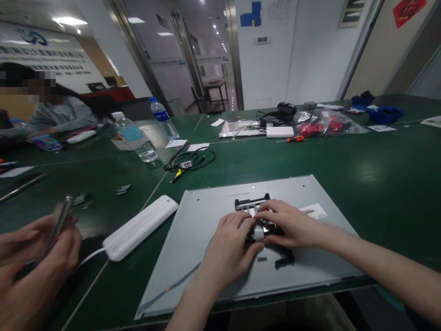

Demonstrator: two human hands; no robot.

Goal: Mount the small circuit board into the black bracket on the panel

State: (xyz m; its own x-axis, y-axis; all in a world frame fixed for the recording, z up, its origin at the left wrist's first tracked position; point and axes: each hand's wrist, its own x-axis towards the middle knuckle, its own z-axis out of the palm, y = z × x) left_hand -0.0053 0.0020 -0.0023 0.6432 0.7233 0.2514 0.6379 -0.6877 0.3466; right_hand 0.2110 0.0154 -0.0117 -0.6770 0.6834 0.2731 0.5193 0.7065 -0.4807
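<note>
A grey metal back panel lies flat on the green table in front of me. A black plastic bracket is mounted near its middle. My left hand and my right hand meet over the bracket, fingers curled and pressed on it. Between the two hands shows a small white piece, pinched by the fingertips. A white sticker sits on the panel just right of my right hand. A thin grey cable runs from under my left hand toward the panel's near left corner.
A white power strip lies left of the panel. Another person's hands at the near left hold a phone. Two water bottles, a coil of black cable, an orange screwdriver and a plastic bag lie farther back.
</note>
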